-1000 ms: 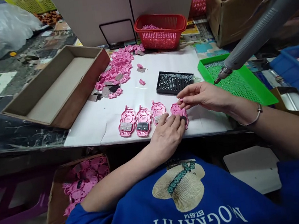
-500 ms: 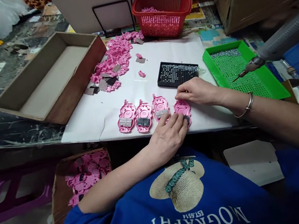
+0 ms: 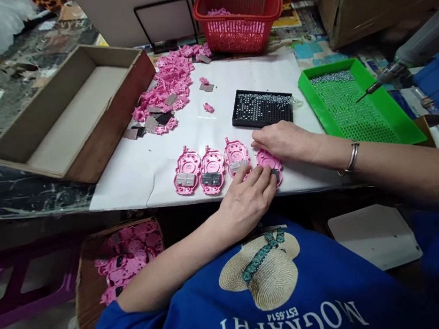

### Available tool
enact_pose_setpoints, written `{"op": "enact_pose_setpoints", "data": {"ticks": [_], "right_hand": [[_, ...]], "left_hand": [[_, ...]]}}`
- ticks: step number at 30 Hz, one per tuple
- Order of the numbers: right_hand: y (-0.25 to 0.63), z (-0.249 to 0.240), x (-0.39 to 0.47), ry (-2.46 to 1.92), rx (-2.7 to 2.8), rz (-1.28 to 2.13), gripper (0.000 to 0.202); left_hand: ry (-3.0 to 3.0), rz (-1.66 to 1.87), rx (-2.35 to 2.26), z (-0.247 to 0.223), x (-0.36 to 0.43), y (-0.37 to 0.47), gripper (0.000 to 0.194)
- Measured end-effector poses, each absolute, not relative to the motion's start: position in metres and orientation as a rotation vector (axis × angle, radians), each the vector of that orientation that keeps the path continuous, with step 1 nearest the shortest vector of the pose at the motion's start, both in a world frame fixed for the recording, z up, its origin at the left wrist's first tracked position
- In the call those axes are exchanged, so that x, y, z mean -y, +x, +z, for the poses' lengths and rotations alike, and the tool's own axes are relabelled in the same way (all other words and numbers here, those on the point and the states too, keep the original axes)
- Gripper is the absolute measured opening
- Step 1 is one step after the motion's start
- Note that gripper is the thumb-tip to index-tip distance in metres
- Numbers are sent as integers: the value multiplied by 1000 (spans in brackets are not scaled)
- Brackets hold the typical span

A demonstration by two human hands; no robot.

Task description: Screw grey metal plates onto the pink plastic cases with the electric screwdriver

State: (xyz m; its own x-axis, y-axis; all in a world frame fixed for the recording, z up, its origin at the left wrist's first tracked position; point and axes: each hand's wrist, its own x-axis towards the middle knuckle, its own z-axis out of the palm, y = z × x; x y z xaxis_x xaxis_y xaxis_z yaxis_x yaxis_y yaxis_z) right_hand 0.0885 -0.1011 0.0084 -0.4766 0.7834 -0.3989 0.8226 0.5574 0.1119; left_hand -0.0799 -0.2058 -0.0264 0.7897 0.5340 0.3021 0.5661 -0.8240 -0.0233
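Observation:
Four pink plastic casings lie in a row near the table's front edge. A grey plate sits in the first casing [image 3: 186, 164] and a dark one in the second casing [image 3: 211, 161]. My left hand [image 3: 250, 195] bends its fingers over the lower left part of the rightmost casing [image 3: 268, 161] and holds it down. Its fingers also cover the lower end of the third casing [image 3: 236, 150]. My right hand [image 3: 281, 140] is closed at the top of the rightmost casing, fingertips pinched there, hiding that end. Anything small between those fingertips is hidden.
Behind my right hand lies a black tray of screws [image 3: 262, 106]. A green tray [image 3: 358, 108] with screws stands right, under a power screwdriver [image 3: 396, 65]. Further back are a pink parts heap [image 3: 174, 79] and a red basket [image 3: 239, 27]. An open cardboard box [image 3: 116, 118] stands left.
My right hand has shifted slightly down and left over the top of the rightmost casing. My left hand stays on it. The power screwdriver has swung a little to the right.

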Motion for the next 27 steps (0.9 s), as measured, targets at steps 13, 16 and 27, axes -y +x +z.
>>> {"op": "enact_pose_setpoints", "data": {"ticks": [13, 16, 27], "right_hand": [[118, 42, 134, 1880, -2810, -152, 44], [135, 56, 146, 2298, -3019, -22, 43], [86, 43, 96, 1754, -2924, -418, 23]], "left_hand": [[-2878, -492, 919, -28, 204, -81, 32], [-2864, -498, 915, -27, 203, -79, 32], [-2883, -516, 974, -15, 183, -83, 27]]}}
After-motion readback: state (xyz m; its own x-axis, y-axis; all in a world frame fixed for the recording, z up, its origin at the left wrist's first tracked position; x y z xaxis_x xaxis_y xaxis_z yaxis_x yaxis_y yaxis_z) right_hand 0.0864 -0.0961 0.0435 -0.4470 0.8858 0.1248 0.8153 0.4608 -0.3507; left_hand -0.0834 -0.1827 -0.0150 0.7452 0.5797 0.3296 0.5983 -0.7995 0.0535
